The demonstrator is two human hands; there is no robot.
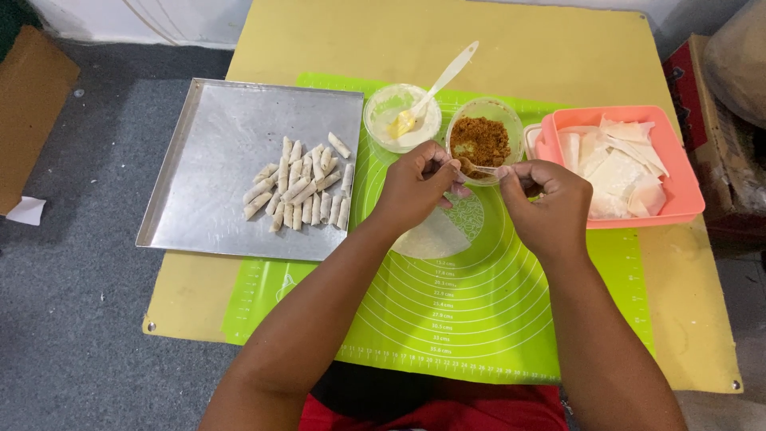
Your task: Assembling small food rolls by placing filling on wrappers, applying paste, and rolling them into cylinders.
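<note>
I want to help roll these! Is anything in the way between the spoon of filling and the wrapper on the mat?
Nothing visible blocks it. The spoon sits between both hands, just above the wrapper on the green mat, beside the filling bowl.

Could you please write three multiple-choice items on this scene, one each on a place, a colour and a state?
1. Where do the finished rolls lie?
A. on the metal tray
B. in the pink tub
C. on the bare floor

2. What colour is the mat under the hands?
A. blue
B. light green
C. white

3. What is in the cup of brown filling?
A. nothing, it is empty
B. it is tipped over
C. a clear spoon, held there by the right hand

Answers:
1 A: the rolls sit piled on the tray, left of the mat.
2 B: the ruled mat is light green.
3 C: the spoon's bowl reaches the filling, with the left hand close beside it.
</note>
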